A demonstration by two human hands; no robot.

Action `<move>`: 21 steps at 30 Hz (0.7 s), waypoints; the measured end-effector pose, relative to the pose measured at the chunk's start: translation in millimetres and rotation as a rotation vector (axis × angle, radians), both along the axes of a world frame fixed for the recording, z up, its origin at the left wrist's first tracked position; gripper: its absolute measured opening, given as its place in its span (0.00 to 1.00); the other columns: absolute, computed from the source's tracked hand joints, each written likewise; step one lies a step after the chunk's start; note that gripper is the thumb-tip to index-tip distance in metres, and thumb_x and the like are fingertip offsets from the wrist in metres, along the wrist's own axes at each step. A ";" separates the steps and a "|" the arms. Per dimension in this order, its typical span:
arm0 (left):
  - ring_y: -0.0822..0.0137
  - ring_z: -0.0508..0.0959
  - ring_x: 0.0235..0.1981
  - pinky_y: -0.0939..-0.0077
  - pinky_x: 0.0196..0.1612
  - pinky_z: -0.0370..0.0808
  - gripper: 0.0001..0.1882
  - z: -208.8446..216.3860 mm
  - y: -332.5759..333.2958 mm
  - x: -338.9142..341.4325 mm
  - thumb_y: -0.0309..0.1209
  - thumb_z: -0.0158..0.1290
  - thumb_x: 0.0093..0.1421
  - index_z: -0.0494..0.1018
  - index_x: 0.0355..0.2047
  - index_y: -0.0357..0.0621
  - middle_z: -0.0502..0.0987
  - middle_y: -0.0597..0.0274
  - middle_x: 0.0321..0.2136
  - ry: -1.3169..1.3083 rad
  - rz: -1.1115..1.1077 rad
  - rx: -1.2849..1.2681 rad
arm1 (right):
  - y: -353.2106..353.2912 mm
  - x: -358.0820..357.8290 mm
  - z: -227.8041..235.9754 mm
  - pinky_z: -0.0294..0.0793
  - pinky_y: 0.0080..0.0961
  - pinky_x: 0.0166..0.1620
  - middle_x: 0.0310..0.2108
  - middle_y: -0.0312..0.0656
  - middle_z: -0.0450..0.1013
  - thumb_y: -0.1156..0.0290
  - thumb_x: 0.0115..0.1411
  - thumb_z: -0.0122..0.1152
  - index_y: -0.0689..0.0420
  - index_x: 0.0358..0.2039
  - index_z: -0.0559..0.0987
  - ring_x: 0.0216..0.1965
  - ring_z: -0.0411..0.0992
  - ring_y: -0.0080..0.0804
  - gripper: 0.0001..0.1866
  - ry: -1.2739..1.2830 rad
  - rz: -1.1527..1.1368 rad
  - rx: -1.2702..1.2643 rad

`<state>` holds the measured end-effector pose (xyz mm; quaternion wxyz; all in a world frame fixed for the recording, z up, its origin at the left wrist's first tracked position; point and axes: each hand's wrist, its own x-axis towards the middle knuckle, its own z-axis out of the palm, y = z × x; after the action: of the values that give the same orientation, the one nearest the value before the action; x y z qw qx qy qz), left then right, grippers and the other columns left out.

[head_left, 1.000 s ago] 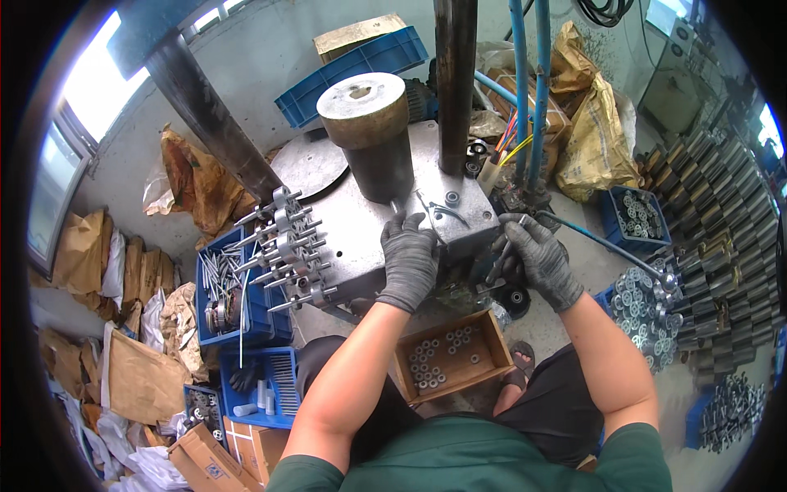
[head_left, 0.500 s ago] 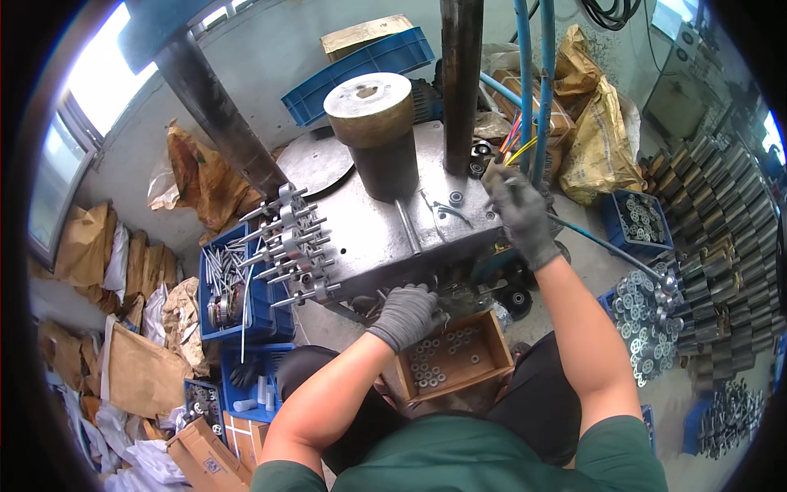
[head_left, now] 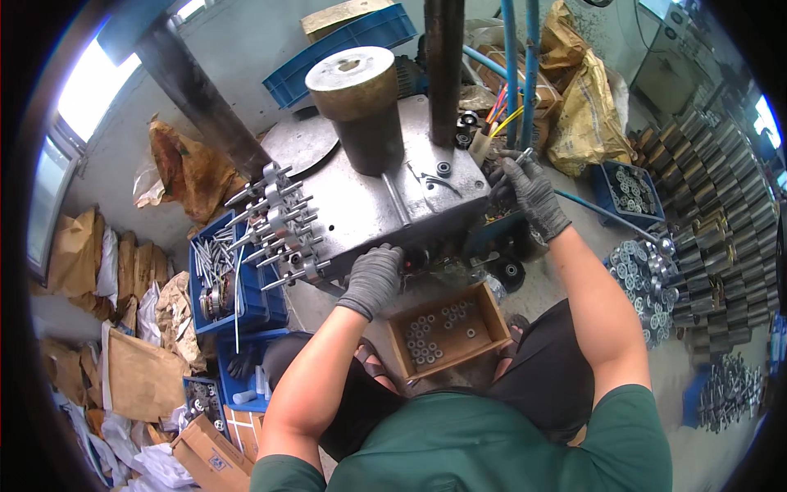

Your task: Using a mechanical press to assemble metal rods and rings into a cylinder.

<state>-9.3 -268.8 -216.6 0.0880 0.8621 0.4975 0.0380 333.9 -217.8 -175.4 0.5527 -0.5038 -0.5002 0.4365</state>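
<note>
Both my hands wear grey gloves. My left hand is at the front edge of the steel press table, its fingers bent and close together; their tips are partly hidden, and I cannot make out what they hold. Beside the table's right corner, my right hand is closed with a short shiny metal rod at its fingertips. On the table stand a thick steel cylinder, a small bearing and a loose metal bar. Rods with grey rotor-like pieces crowd its left edge.
A wooden box with several small rings lies between my feet. Blue bins of rods stand left. Stacked metal cylinders and round slotted parts fill the right. A blue pipe rises behind my right hand.
The whole view has shifted slightly, so the table appears higher and further left. My left hand has moved left along the front edge. My right hand has drawn rightward from the table corner.
</note>
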 end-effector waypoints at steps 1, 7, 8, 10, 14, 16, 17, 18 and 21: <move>0.47 0.81 0.45 0.52 0.49 0.78 0.11 2.3 1.4 3.4 0.33 0.59 0.59 0.77 0.42 0.46 0.78 0.48 0.39 -0.015 -0.029 0.002 | -9.4 9.7 12.1 0.80 0.22 0.34 0.32 0.40 0.80 0.62 0.74 0.56 0.60 0.53 0.77 0.29 0.79 0.25 0.15 -0.103 0.009 0.003; 0.46 0.80 0.44 0.50 0.47 0.78 0.13 18.7 -17.5 3.7 0.37 0.60 0.58 0.79 0.41 0.46 0.78 0.47 0.40 -0.170 -0.081 -0.018 | -72.9 48.6 20.9 0.77 0.45 0.43 0.33 0.54 0.80 0.52 0.63 0.66 0.57 0.42 0.83 0.36 0.78 0.55 0.19 -0.990 0.278 0.195; 0.46 0.80 0.44 0.50 0.47 0.77 0.13 20.3 -20.6 8.8 0.38 0.61 0.58 0.80 0.40 0.46 0.78 0.47 0.40 -0.174 -0.107 -0.041 | -88.5 66.5 5.8 0.77 0.44 0.44 0.34 0.54 0.81 0.51 0.61 0.67 0.55 0.44 0.84 0.36 0.79 0.57 0.20 -0.955 0.266 0.011; 0.46 0.80 0.44 0.50 0.47 0.77 0.13 19.6 -24.3 10.0 0.38 0.61 0.57 0.80 0.40 0.46 0.78 0.47 0.39 -0.174 -0.135 -0.048 | -126.7 100.3 -21.2 0.79 0.42 0.43 0.33 0.51 0.81 0.52 0.61 0.65 0.55 0.42 0.83 0.37 0.80 0.54 0.19 -0.876 0.154 -0.131; 0.45 0.80 0.44 0.50 0.49 0.77 0.14 5.1 -29.9 24.2 0.40 0.61 0.58 0.81 0.39 0.46 0.79 0.46 0.40 -0.131 -0.249 -0.159 | -229.0 202.8 -76.8 0.79 0.42 0.46 0.36 0.54 0.81 0.51 0.62 0.63 0.57 0.43 0.82 0.39 0.81 0.53 0.21 -0.796 -0.120 -0.624; 0.43 0.80 0.44 0.50 0.49 0.77 0.16 1.8 -34.1 26.6 0.41 0.61 0.58 0.81 0.42 0.45 0.79 0.45 0.41 -0.043 -0.303 -0.206 | -286.2 260.6 -115.1 0.78 0.43 0.47 0.38 0.54 0.82 0.49 0.61 0.62 0.58 0.44 0.82 0.42 0.81 0.53 0.24 -1.055 -0.263 -0.609; 0.43 0.80 0.44 0.50 0.49 0.77 0.16 1.9 -35.3 27.5 0.41 0.61 0.58 0.81 0.42 0.45 0.79 0.45 0.41 -0.047 -0.321 -0.206 | -313.1 292.3 -128.7 0.78 0.42 0.49 0.40 0.56 0.82 0.46 0.60 0.62 0.58 0.44 0.83 0.45 0.81 0.53 0.26 -1.079 -0.241 -0.673; 0.43 0.80 0.44 0.50 0.50 0.77 0.18 3.2 -38.3 23.8 0.41 0.61 0.58 0.81 0.44 0.44 0.79 0.44 0.42 -0.029 -0.321 -0.260 | -331.5 308.5 -132.5 0.78 0.42 0.50 0.41 0.56 0.81 0.46 0.58 0.62 0.56 0.44 0.84 0.46 0.80 0.54 0.26 -0.992 -0.282 -0.818; 0.43 0.80 0.46 0.50 0.50 0.77 0.21 -1.2 -41.3 16.5 0.42 0.62 0.58 0.81 0.48 0.43 0.80 0.44 0.43 -0.003 -0.344 -0.320 | -389.9 351.1 -128.1 0.79 0.43 0.48 0.41 0.56 0.81 0.50 0.57 0.64 0.54 0.48 0.83 0.44 0.81 0.51 0.25 -1.188 -0.294 -0.911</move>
<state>7.2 -310.0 -217.9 0.2294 0.9092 0.3430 -0.0558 684.9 -607.7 -303.6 -0.0195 -0.8935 -0.4121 0.1772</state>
